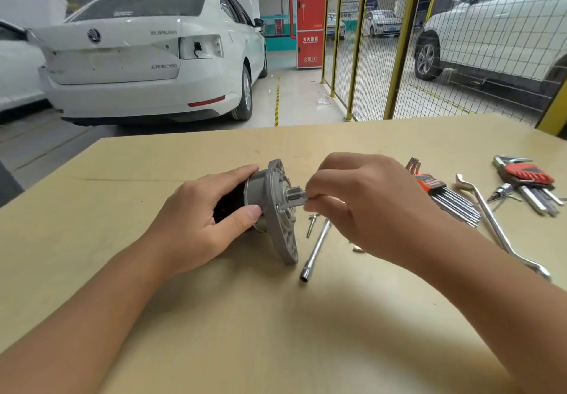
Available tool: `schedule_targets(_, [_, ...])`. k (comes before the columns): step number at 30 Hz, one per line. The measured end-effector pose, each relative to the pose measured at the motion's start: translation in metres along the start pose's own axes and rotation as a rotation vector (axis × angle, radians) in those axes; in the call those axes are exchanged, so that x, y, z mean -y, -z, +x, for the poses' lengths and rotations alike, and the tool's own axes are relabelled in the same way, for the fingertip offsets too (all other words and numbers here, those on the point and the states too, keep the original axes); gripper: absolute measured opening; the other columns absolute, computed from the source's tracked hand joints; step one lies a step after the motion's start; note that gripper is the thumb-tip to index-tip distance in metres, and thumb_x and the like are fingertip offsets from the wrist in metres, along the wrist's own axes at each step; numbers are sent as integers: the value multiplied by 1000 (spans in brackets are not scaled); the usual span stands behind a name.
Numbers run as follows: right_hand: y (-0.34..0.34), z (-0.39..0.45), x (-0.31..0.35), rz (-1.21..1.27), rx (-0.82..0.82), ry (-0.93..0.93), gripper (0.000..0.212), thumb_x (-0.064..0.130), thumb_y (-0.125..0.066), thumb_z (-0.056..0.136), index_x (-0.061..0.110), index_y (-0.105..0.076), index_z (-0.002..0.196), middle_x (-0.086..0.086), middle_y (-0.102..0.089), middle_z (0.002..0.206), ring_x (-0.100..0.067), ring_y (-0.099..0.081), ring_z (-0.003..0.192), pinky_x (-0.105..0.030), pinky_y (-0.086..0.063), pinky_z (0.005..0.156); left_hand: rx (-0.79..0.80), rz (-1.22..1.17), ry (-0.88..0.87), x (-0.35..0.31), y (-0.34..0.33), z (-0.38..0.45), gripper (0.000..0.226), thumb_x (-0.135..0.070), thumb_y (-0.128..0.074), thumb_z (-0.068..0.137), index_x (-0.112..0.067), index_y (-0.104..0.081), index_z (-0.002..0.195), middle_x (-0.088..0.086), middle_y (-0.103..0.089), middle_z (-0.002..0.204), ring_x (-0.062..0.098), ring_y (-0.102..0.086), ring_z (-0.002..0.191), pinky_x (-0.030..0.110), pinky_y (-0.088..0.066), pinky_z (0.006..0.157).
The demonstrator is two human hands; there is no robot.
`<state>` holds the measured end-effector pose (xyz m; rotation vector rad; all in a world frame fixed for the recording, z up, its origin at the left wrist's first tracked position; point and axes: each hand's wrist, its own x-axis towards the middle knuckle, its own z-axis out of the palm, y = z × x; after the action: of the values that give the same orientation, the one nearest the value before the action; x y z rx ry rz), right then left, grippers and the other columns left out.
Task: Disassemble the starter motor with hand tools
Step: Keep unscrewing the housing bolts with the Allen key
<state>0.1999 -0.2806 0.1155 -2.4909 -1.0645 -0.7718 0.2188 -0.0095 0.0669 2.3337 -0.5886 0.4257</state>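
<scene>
Left hand (202, 219) gripping starter motor (270, 209) body; right hand (362, 206) pinching bolt (290, 207) at its flange.

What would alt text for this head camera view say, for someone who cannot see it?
A person's left hand grips a grey metal starter motor lying on a tan tabletop, while the right hand pinches a slim metal tool at its flange. Hex key sets and wrenches lie to the right; white cars stand behind.

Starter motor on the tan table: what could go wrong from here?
1. The left hand alone steadies the grey-flanged starter motor, which lies on its side; it might roll or twist.
2. The right hand pinches a small silver tool at the flange; it may slip.
</scene>
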Motion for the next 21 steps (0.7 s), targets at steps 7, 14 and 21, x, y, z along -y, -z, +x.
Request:
schedule_targets(7, [-7,-2,-9,146,87,-36,27,27,-59,101,10,-76,89,-1,-53,84,-22,-56,72,-39,-48,70,-28,-12,9,2,-1,0,61,-62,-59,87,-46,-50,146,-25,-65,135,4,-60,129,49,-51,106])
schedule_targets(14, [-8,-1,-8,81,49,-12,16,24,-68,97,13,-76,89,-1,-59,90,-30,-59,74,-45,-51,72,-42,-51,17,-5,-2,1,57,-61,-60,84,-50,-53,140,-29,-67,129,0,-62,124,42,-52,106])
schedule_targets(21, [-8,-1,-5,73,-36,-43,14,27,-74,88,15,-76,81,1,-63,86,-31,-61,70,-43,-53,63,-28,-75,14,-6,0,0,67,-60,-64,80,-39,-59,143,-29,-65,133,-6,-58,127,26,-46,106])
